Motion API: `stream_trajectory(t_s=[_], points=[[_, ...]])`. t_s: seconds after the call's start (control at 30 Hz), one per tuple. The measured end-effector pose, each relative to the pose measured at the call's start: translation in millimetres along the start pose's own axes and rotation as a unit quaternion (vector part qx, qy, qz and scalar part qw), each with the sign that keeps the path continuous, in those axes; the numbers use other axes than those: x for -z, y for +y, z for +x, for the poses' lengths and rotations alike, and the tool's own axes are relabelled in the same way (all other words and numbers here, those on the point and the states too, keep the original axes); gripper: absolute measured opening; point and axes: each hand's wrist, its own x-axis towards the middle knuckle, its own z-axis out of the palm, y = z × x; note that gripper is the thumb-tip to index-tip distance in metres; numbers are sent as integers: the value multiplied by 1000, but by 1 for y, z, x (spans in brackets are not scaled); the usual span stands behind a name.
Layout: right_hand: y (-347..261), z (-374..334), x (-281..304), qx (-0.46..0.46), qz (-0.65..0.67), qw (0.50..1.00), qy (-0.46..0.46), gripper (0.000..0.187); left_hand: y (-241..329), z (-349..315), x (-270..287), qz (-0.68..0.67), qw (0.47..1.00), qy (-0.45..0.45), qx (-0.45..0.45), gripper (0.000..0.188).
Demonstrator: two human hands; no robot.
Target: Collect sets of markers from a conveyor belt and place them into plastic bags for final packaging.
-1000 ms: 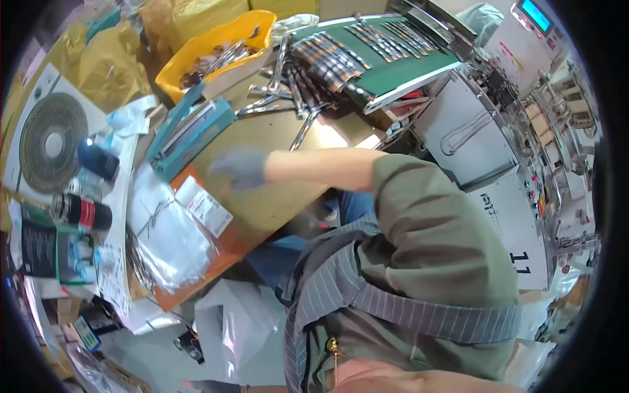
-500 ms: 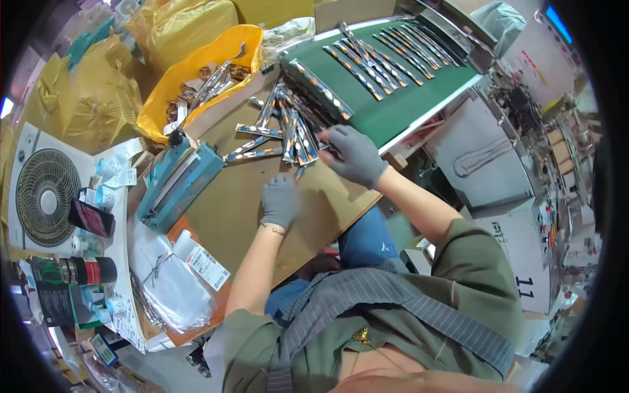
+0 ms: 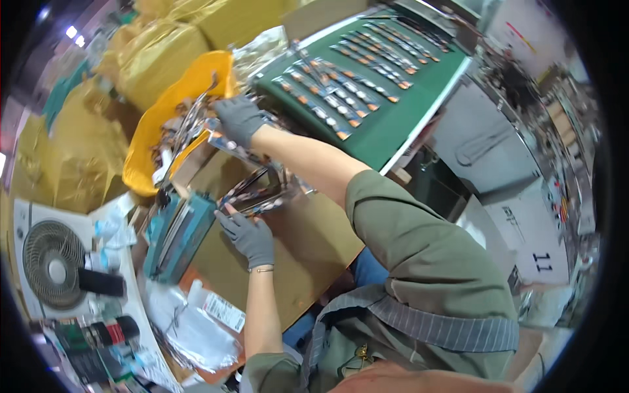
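The right hand (image 3: 239,118), fingers curled around a packet (image 3: 226,141) by the far yellow tub (image 3: 141,164), could snag others; left hand (image 3: 249,237) presses flat, fingers together, on the near packets (image 3: 259,193), which may slide.

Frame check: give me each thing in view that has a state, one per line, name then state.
left hand: gloved, resting on the stack of clear packets on the brown table
right hand: gloved, reaching to the yellow bin, gripping a packet
yellow bin: open, holding metal tools
green belt: lined with rows of packets
teal sealer: shut
fan: blades look still
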Motion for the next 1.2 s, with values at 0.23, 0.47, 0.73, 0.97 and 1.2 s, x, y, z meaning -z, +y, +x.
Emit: stream_trajectory(t_s=[0.23,0.47,0.73,0.97,1.2], points=[[20,-31,78,-242,49,963,-112,31,21,47,-62,137,976,-101,-137,68],[52,-139,41,-290,-67,954,20,58,60,43,-28,-23,984,-178,15,32],[68,-131,73,-425,199,873,-130,68,107,30,-16,-224,925,-296,83,38],[74,-121,190,-132,281,950,-46,47,52,74,-5,26,992,-121,28,38],[237,2,220,-109,-223,969,0,21,-13,74,-76,171,977,-66,-106,38]])
